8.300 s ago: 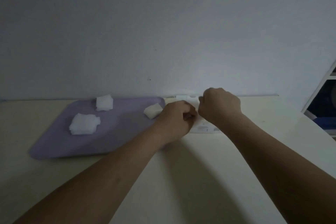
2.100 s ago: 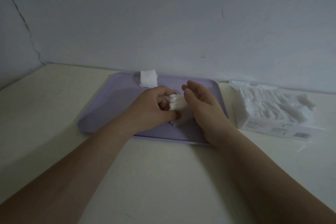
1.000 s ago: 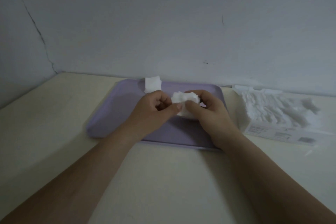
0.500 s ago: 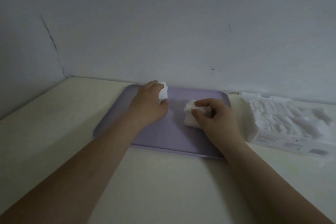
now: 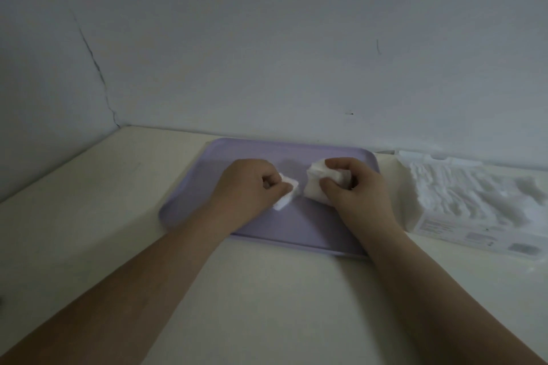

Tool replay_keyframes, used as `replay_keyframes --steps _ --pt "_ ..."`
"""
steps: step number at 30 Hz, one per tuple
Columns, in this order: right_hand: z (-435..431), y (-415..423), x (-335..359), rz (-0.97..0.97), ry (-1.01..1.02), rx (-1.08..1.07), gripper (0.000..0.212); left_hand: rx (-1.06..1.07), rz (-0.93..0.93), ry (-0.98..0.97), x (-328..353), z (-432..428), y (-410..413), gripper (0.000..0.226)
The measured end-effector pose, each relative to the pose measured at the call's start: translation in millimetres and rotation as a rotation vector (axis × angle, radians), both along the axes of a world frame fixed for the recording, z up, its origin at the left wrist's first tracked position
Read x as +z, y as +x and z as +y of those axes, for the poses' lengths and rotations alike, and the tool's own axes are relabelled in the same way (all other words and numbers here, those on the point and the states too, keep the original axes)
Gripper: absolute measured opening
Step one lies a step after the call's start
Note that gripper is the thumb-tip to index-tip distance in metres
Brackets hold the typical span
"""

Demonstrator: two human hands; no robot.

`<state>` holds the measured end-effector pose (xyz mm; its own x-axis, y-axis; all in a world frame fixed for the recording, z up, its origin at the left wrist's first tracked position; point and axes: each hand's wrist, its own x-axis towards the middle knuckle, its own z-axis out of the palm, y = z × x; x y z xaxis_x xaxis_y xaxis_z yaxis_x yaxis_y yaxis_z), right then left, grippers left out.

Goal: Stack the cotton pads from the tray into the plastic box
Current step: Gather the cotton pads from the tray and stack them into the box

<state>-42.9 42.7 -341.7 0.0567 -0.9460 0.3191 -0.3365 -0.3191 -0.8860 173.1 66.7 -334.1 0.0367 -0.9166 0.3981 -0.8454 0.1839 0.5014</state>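
Table (image 5: 267, 290) under your arms is pale cream and runs back to a bluish-white wall (image 5: 267, 38) with a thin crack (image 5: 92, 59) climbing from the left corner. On it lies a lilac tray (image 5: 219, 157), and over the tray your left hand (image 5: 249, 187) pinches one pad (image 5: 287, 195) while your right hand (image 5: 358, 190) curls round a thicker wad (image 5: 314, 190), the two hands just apart. The box (image 5: 444, 228) sits on the table just right of the tray, heaped with white pads (image 5: 474, 190).
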Motion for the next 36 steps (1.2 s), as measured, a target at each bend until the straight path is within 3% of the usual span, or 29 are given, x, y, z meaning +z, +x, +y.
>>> replay_keyframes --steps 1,4,7,13,18,23,26,32,36 --pt "0.9 0.8 0.4 -0.001 -0.006 0.004 0.034 -0.015 0.07 0.008 -0.5 5.8 -1.9 0.016" --pt "4.7 3.1 2.1 -0.034 0.011 0.023 0.048 0.084 0.069 0.157 0.8 16.2 -2.3 0.059" --pt "6.3 2.9 1.7 -0.041 0.021 0.037 0.05 0.161 -0.066 0.324 0.0 19.0 -1.3 0.049" --pt "4.6 2.9 -0.7 -0.028 0.006 -0.017 0.043 -0.068 0.402 0.266 -1.4 21.2 0.0 0.036" --pt "1.7 0.9 -2.7 -0.058 0.035 -0.019 0.047 -0.319 0.73 0.258 4.3 22.2 -6.9 0.049" --pt "-1.2 0.0 -5.2 -0.075 0.094 0.056 0.045 -0.329 0.708 0.263 -0.5 23.9 -13.1 0.029" --pt "-0.8 2.3 -5.9 -0.167 0.14 0.156 0.044 -0.331 0.705 0.249 -2.7 23.0 -12.3 0.03" --pt "-1.8 2.6 -8.0 -0.173 0.114 0.21 0.048 -0.361 0.8 0.284 -0.7 25.7 -10.5 0.043" --pt "2.8 3.6 -5.4 -0.196 0.124 0.282 0.044 -0.324 0.818 0.27 -1.5 23.9 -13.1 0.038"
